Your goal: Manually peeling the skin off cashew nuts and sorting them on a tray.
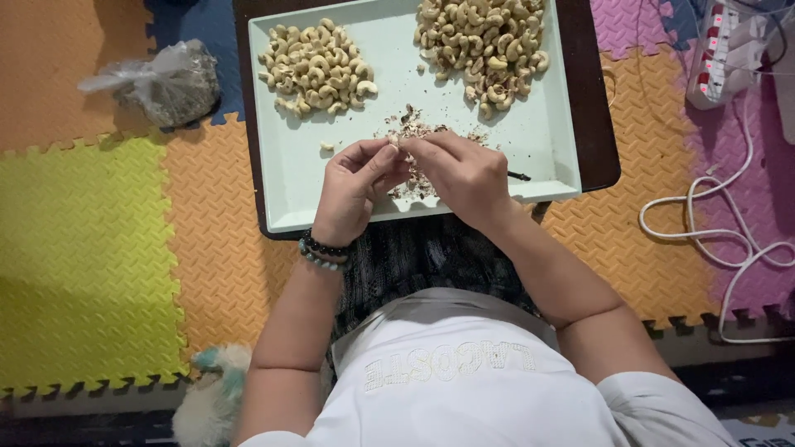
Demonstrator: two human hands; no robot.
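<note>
Both hands (414, 178) meeting over tray (546, 157), pinched item hidden, cashew piles (315, 66) cropped

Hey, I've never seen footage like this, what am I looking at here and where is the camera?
One picture, from a camera worn on a person's head, looking down at their own bare hands. The left hand, with a dark beaded bracelet on its wrist, and the right hand meet over a pale green rectangular tray, pinching something small between the fingertips; what exactly is hard to tell. On the tray lie two heaps of pale cashew nuts and a scatter of brownish skin flakes. The tray sits on a dark board above colourful foam floor mats.
</note>
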